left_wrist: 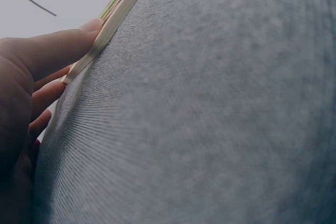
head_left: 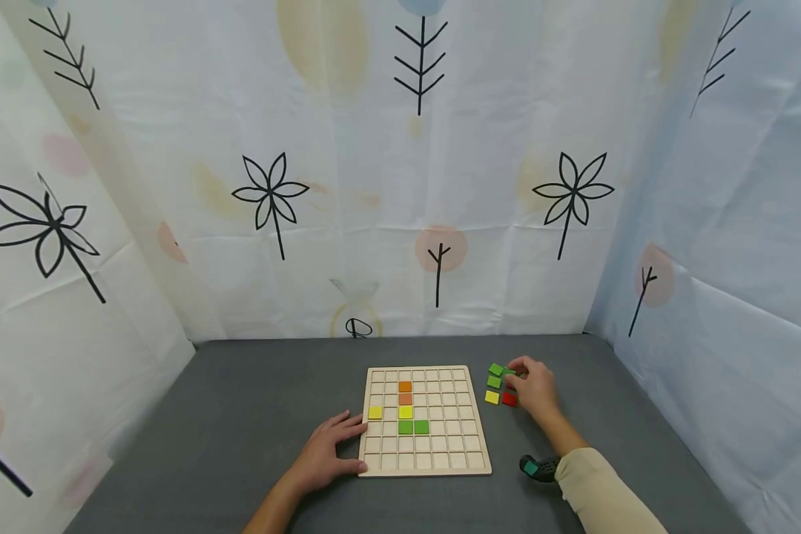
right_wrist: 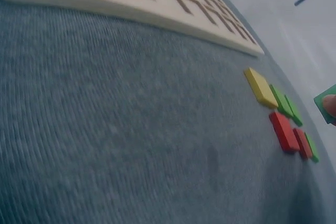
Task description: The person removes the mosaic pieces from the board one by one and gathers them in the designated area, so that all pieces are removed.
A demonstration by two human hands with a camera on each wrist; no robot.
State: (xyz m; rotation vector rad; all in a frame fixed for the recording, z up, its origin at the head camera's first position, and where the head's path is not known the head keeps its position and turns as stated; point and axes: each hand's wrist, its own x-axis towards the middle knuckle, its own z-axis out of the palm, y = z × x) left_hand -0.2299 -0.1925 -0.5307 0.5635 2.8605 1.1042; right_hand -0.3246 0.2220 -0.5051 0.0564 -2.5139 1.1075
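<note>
A square wooden grid board (head_left: 454, 473) lies on the table with several coloured tiles in its cells. My left hand (head_left: 327, 452) rests at the board's left side, fingers spread, thumb at the near corner and fingertips at the edge. In the left wrist view the thumb (left_wrist: 58, 48) touches the board's rim (left_wrist: 113, 30). Right of the board, my right hand (head_left: 536, 387) pinches a green square tile (right_wrist: 324, 103), held above the loose tiles. Under and beside it lie a yellow tile (right_wrist: 261, 87), a red tile (right_wrist: 284, 131), another red one and several green ones.
On the board sit two orange tiles (head_left: 405, 387), two yellow tiles (head_left: 375, 412) and two green tiles (head_left: 422, 427). A black device with a teal patch (head_left: 538, 468) is at the right wrist. Printed white curtains (head_left: 374, 185) stand behind the grey table (head_left: 274, 386).
</note>
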